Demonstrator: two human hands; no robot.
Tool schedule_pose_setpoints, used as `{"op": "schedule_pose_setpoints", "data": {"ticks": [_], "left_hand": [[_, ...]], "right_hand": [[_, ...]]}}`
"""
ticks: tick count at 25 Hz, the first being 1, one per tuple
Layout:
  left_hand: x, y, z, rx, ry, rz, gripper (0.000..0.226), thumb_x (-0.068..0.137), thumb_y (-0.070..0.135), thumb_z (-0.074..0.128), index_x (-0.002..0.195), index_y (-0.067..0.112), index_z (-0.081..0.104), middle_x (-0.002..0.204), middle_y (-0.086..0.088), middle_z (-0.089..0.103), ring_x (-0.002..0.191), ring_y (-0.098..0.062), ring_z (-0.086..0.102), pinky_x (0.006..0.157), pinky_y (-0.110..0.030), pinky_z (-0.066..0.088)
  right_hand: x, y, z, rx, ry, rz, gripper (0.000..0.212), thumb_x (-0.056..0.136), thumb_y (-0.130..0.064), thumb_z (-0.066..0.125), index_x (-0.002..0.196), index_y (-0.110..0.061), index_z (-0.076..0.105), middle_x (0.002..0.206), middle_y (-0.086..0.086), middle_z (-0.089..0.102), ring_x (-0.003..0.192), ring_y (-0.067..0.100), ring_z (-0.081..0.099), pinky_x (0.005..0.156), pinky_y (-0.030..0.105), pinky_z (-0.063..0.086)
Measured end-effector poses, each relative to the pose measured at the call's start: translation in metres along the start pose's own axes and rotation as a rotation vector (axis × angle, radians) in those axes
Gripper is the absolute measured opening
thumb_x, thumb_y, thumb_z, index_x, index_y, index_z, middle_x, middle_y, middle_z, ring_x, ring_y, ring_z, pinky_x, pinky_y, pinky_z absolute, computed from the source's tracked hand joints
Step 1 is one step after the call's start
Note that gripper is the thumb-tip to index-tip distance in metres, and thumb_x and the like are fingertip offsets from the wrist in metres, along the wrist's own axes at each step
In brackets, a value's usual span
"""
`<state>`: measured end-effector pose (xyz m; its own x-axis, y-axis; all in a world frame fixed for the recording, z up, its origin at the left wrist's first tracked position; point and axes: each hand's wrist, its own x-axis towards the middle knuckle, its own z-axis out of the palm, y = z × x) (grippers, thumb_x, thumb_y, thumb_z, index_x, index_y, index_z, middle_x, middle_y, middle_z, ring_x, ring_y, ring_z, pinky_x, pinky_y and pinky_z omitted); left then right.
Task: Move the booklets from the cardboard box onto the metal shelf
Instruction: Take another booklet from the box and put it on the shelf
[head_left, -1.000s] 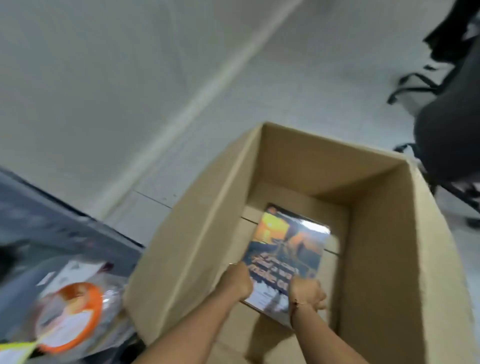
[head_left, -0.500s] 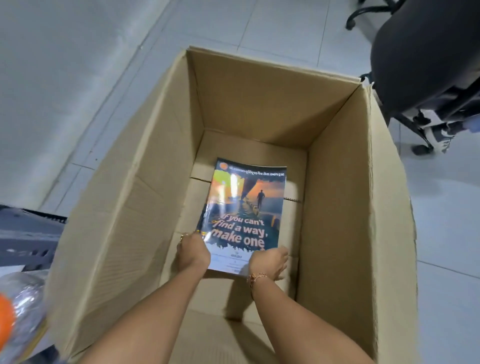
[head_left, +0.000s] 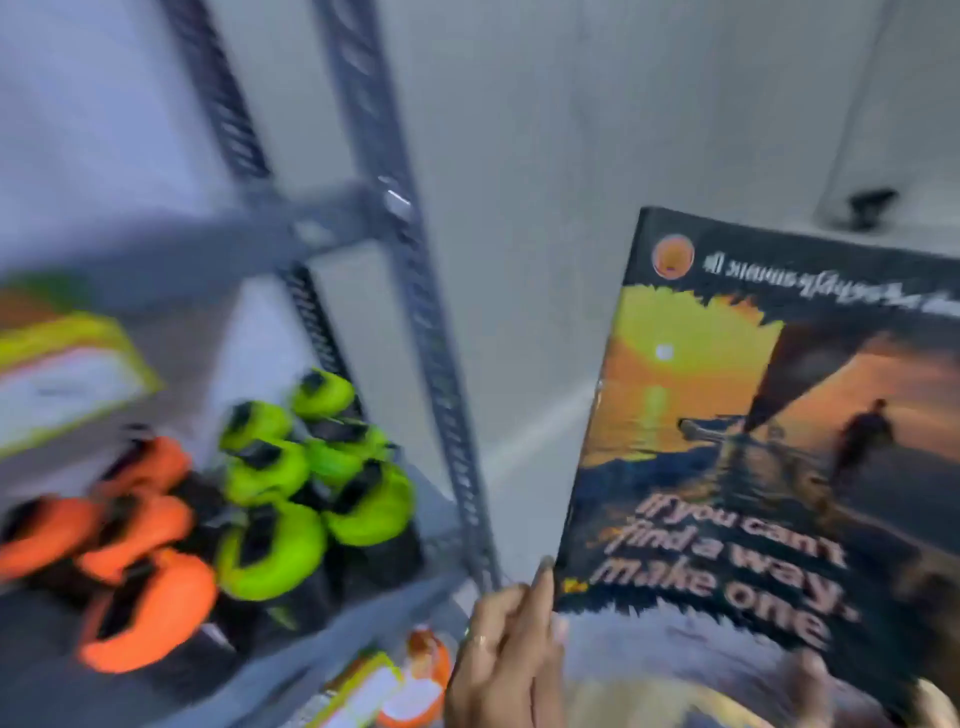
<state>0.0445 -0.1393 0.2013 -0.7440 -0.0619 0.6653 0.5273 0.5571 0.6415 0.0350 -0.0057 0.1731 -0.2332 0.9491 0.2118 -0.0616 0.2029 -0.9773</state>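
Head view, heavy motion blur throughout. The booklet is held up in the air to the right of the metal shelf, clear of it, with the pale wall behind. Front cover faces the camera: sunset over water, a dark figure, the words "If you can't find a way, make one". The cover's top edge is tilted, rising toward the left.

Left hand: at the booklet's lower left corner, fingers closed on that edge, one fingertip lying up along the spine side. A ring shows on one finger.

Right hand: only a small part shows at the booklet's lower right corner, at the frame edge. It touches the cover, but I cannot tell how its fingers are set.

Metal shelf: grey slotted uprights and a cross beam, left of the booklet. On the shelf board sit a cluster of green items and, further left of them, orange items, both with black parts; too blurred to identify. A yellow-edged box sits left of and above these. On the level below, an orange-and-white packet is just left of the left hand.
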Motion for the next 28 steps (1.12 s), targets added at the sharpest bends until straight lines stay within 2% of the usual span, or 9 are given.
{"op": "schedule_pose_setpoints", "data": {"ticks": [4,6,8,12,17,20,24,26,28], "left_hand": [[0.056,0.038,-0.157,0.118,0.397,0.158,0.035,0.086,0.046,0.050,0.114,0.032,0.067,0.095,0.015,0.060,0.082,0.029,0.047,0.077,0.013,0.030],[0.089,0.056,-0.223,0.353,0.525,0.181,0.044,0.087,0.039,0.050,0.119,0.012,0.064,0.090,0.012,0.055,0.081,0.021,0.043,0.080,0.014,0.025],[0.119,0.069,-0.279,0.545,0.578,0.112,0.039,0.089,0.023,0.055,0.124,0.006,0.060,0.093,-0.001,0.055,0.082,0.006,0.044,0.081,0.005,0.029],[0.190,0.066,-0.329,0.797,0.495,-0.167,0.031,0.094,0.008,0.048,0.122,0.002,0.059,0.113,-0.025,0.060,0.111,-0.036,0.052,0.084,-0.034,0.035],[0.232,0.031,-0.343,0.981,0.073,-0.492,0.028,0.089,0.012,0.048,0.108,0.004,0.067,0.118,-0.023,0.065,0.112,-0.041,0.056,0.090,-0.037,0.048],[0.236,0.038,-0.329,1.140,0.109,-0.416,0.029,0.088,0.008,0.048,0.110,0.010,0.067,0.119,-0.019,0.064,0.116,-0.042,0.049,0.095,-0.043,0.044],[0.195,0.057,-0.215,1.029,0.374,0.331,0.034,0.079,-0.001,0.053,0.104,0.013,0.070,0.107,-0.012,0.069,0.101,-0.037,0.057,0.087,-0.035,0.038],[0.147,0.052,-0.125,0.852,0.139,0.466,0.033,0.076,0.004,0.051,0.100,0.015,0.071,0.106,-0.012,0.071,0.092,-0.035,0.064,0.084,-0.036,0.046],[0.093,0.038,-0.027,0.651,-0.313,0.313,0.037,0.071,0.010,0.042,0.090,0.018,0.073,0.103,-0.008,0.072,0.083,-0.027,0.070,0.070,-0.028,0.058]], "right_hand": [[-0.066,-0.147,0.017,0.314,-0.273,-0.284,0.043,0.081,-0.042,0.058,0.123,-0.039,0.051,0.129,0.019,0.057,0.116,0.028,0.054,0.105,0.035,0.043],[-0.090,-0.207,0.028,0.413,-0.296,-0.529,0.044,0.085,-0.026,0.064,0.123,-0.004,0.058,0.120,0.029,0.060,0.107,0.038,0.057,0.097,0.030,0.045],[-0.114,-0.267,0.054,0.474,-0.420,-0.613,0.044,0.084,-0.017,0.065,0.121,0.005,0.057,0.119,0.029,0.061,0.107,0.040,0.059,0.094,0.036,0.042],[-0.134,-0.353,0.121,0.285,-0.810,-0.716,0.028,0.084,-0.010,0.060,0.110,0.001,0.062,0.113,0.023,0.067,0.104,0.039,0.059,0.086,0.033,0.038],[-0.136,-0.366,0.150,-0.228,-1.014,-0.803,0.025,0.089,-0.004,0.045,0.104,0.008,0.061,0.112,0.031,0.064,0.106,0.044,0.059,0.089,0.042,0.049],[-0.126,-0.354,0.137,-0.106,-0.948,-0.861,0.024,0.089,-0.003,0.044,0.098,0.006,0.064,0.106,0.029,0.067,0.101,0.043,0.060,0.086,0.038,0.046],[-0.086,-0.244,0.090,0.454,-0.367,-0.870,0.018,0.089,0.000,0.053,0.098,0.005,0.068,0.107,0.019,0.069,0.104,0.031,0.063,0.096,0.031,0.044],[-0.058,-0.152,0.064,0.418,-0.262,-0.695,0.021,0.089,-0.001,0.052,0.104,0.007,0.064,0.107,0.017,0.066,0.102,0.023,0.061,0.099,0.022,0.043],[-0.019,-0.040,0.040,0.154,-0.291,-0.250,0.031,0.087,-0.011,0.050,0.113,0.004,0.060,0.112,0.020,0.065,0.108,0.025,0.058,0.098,0.016,0.040]]}}
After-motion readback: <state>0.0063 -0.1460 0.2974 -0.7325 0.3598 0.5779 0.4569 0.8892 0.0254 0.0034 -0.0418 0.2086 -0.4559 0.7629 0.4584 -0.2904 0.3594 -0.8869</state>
